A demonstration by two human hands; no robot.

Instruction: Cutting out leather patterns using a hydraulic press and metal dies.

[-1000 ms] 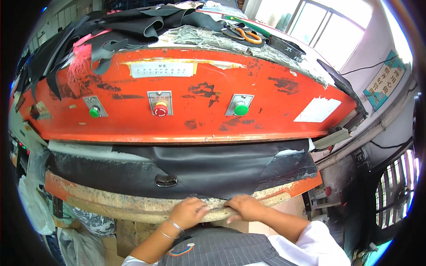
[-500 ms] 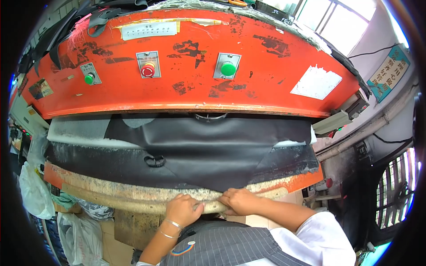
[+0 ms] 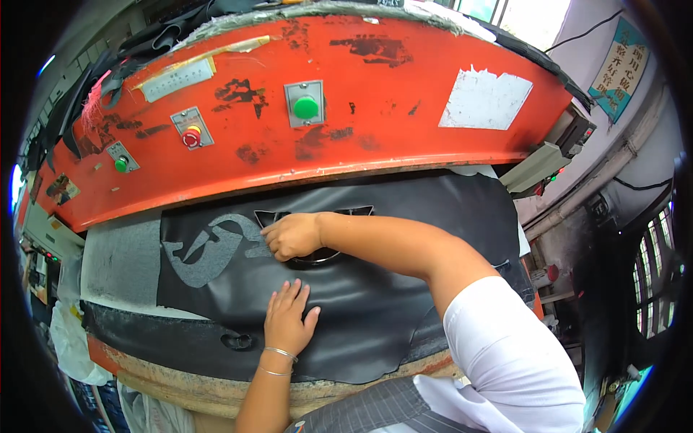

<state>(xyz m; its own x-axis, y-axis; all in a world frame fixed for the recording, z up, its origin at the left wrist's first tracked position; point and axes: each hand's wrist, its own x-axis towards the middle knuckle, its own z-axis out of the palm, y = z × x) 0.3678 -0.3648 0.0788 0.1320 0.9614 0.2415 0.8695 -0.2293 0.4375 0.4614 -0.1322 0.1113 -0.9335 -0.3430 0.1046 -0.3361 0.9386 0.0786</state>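
A sheet of black leather-like material [image 3: 375, 310] lies across the press bed. My left hand [image 3: 289, 317] rests flat on it, fingers spread and holding nothing. Farther forward, my right hand [image 3: 294, 237] is closed on the left part of a metal cutting die [image 3: 317, 258] standing on the sheet. Its thin rim has pointed corners; my hand and forearm hide part of it. Left of the die, curved cut-outs [image 3: 209, 252] in the sheet show the grey surface beneath.
The orange-red press beam [image 3: 390, 108] spans the far side, bearing a green button [image 3: 305, 107] and a red stop button [image 3: 191, 137]. A small black loop-shaped piece [image 3: 237, 340] lies near the bed's worn front edge [image 3: 180, 386]. Plastic bags [image 3: 79, 350] hang at left.
Both hands have left the bed's front edge; the left now lies on the sheet and the right grips the die. Bed, sheet and die are farther out from the beam. My view has turned.
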